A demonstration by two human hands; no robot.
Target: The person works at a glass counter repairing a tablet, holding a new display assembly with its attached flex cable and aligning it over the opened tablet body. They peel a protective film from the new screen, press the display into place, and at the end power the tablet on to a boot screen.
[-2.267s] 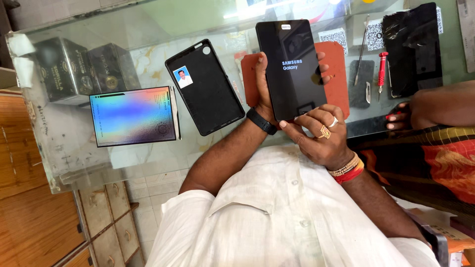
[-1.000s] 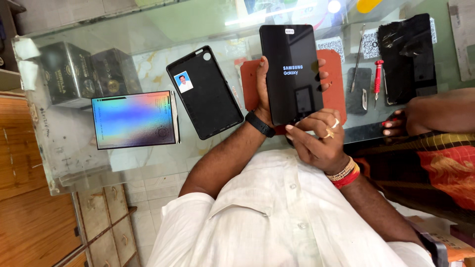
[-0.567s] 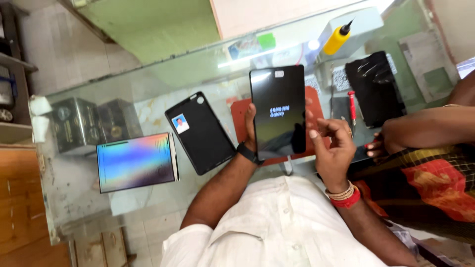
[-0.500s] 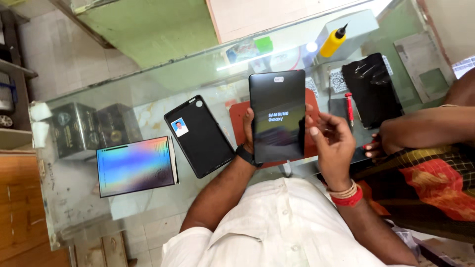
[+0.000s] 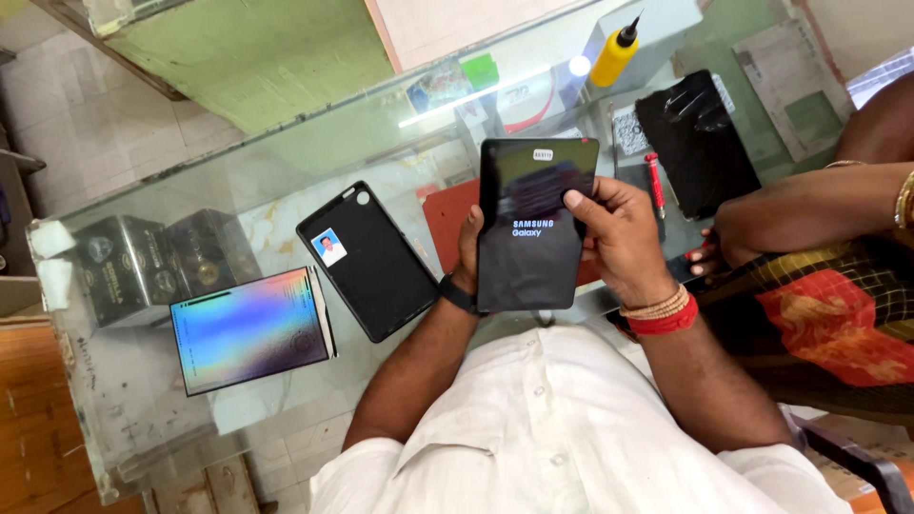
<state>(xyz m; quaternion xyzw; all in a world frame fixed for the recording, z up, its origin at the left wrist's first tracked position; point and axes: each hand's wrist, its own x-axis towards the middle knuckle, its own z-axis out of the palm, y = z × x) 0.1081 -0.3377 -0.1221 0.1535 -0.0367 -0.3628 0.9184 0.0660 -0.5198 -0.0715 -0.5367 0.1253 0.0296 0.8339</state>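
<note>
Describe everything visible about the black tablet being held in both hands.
The tablet is a thin, glossy black slab with rounded corners, held upright in portrait above the glass counter. Its dark screen faces the camera, lit only by small white lettering near the middle, and it reflects some light. A small white sticker sits near its top edge. The left hand grips its left edge from behind, while the right hand holds the right side with the thumb pressed on the screen. A red mat lies beneath it.
</note>
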